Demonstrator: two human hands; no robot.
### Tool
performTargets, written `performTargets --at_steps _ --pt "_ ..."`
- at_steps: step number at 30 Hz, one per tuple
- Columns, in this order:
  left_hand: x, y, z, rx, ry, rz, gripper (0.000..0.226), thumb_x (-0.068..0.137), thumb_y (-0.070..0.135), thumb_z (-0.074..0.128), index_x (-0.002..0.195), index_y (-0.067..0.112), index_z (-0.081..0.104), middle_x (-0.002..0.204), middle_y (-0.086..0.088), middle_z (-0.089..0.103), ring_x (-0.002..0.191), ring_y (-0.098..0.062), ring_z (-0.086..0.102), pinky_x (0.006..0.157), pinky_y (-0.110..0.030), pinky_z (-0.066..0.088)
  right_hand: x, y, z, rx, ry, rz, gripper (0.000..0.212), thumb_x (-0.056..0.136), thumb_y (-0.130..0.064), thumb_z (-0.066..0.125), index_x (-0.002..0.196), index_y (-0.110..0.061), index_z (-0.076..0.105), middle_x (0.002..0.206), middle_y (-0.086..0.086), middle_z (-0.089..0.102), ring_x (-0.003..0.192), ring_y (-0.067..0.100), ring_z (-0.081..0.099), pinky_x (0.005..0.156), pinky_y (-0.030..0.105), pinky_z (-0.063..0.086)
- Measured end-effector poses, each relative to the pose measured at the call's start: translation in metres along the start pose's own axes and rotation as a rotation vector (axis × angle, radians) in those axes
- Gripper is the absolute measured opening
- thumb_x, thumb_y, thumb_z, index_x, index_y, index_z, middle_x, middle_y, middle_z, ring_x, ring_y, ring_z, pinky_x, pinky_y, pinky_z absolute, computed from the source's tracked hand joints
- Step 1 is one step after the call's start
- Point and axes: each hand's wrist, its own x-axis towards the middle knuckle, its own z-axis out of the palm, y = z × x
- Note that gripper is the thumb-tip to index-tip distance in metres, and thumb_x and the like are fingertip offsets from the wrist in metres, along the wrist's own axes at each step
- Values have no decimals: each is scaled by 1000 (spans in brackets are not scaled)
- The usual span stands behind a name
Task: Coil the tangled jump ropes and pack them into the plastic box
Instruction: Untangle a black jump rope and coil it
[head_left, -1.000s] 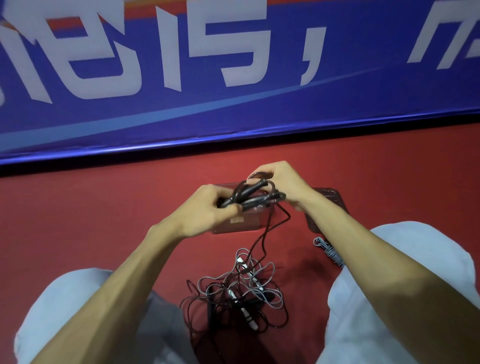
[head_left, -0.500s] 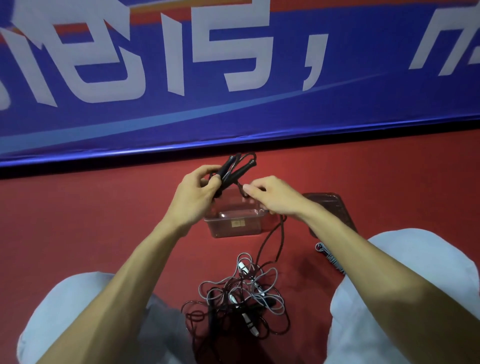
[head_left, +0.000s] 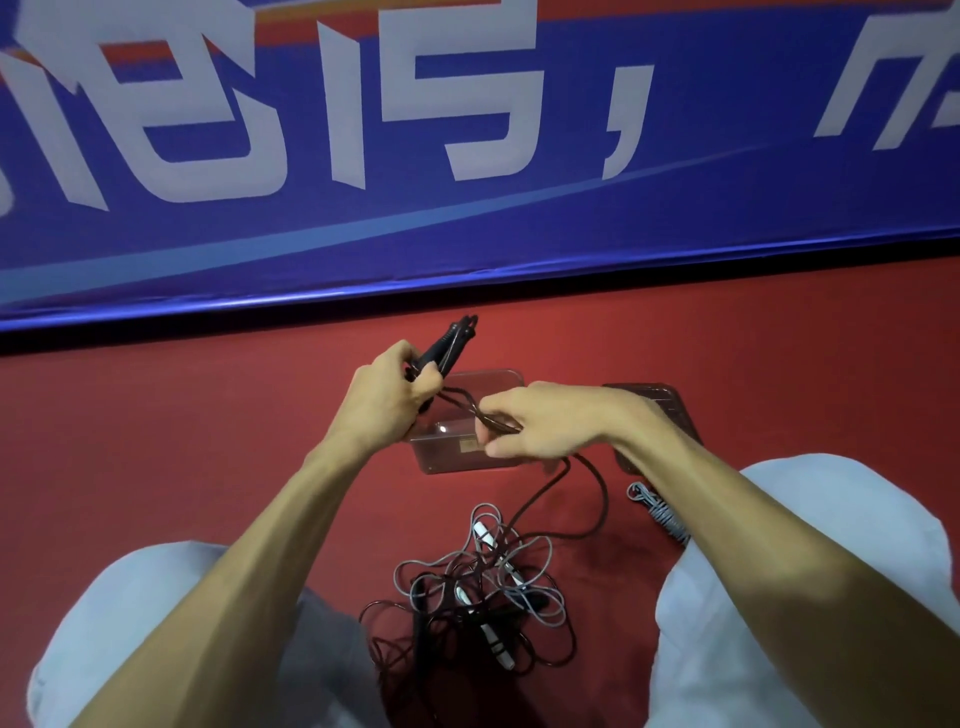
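Moderately dim, even indoor light, saturated colour and wide-angle stretch.
A bright sheen runs along the lower edge of the glossy blue banner with white letters (head_left: 467, 244), above a black shadow band where it meets the red carpeted floor (head_left: 156, 441). A small glint sits on the clear plastic box (head_left: 452, 462). Soft shadows pool under the tangle of grey and black jump ropes (head_left: 483, 587) at lower centre. The black rope handles (head_left: 449, 345) in the left hand (head_left: 384, 405) and the thin black cord (head_left: 462, 405) pinched by the right hand (head_left: 540, 421) look slightly smeared. Forearms swell toward the lower corners.
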Motion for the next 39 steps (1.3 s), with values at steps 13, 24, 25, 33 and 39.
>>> performTargets --at_steps 13,24,25,33,39 --pt "-2 -6 3 227 -313 119 19 99 22 43 84 17 53 71 -10 60 52 -25 49 46 -31 40 3 13 -11 -433 573 -340 51 81 13 45 117 -18 62 113 3 52 97 19 40 62 33 39" --pt "-26 9 4 204 -422 288 43 73 68 52 74 25 59 58 9 52 49 -3 44 51 -16 36 16 18 -7 148 508 -27 16 94 -20 60 85 -25 72 66 -9 68 63 3 62 66 23 49" --pt "-27 9 6 207 -420 296 44 68 68 62 77 25 62 60 9 53 51 -4 43 52 -18 36 16 18 -8 190 483 -9 16 93 -21 61 81 -26 70 61 -9 67 56 3 59 63 22 48" --pt "-27 10 0 63 -406 359 22 88 21 70 91 3 57 59 9 49 46 -2 40 45 -14 33 8 38 -16 950 329 75 9 81 -16 74 84 -8 73 70 0 67 67 13 59 59 20 45" --pt "-24 12 -5 -207 -479 182 13 97 9 56 88 15 48 66 -12 42 43 -16 36 37 -19 27 21 40 -4 1127 277 117 20 98 -5 49 82 -9 61 61 1 51 43 5 39 39 17 25"
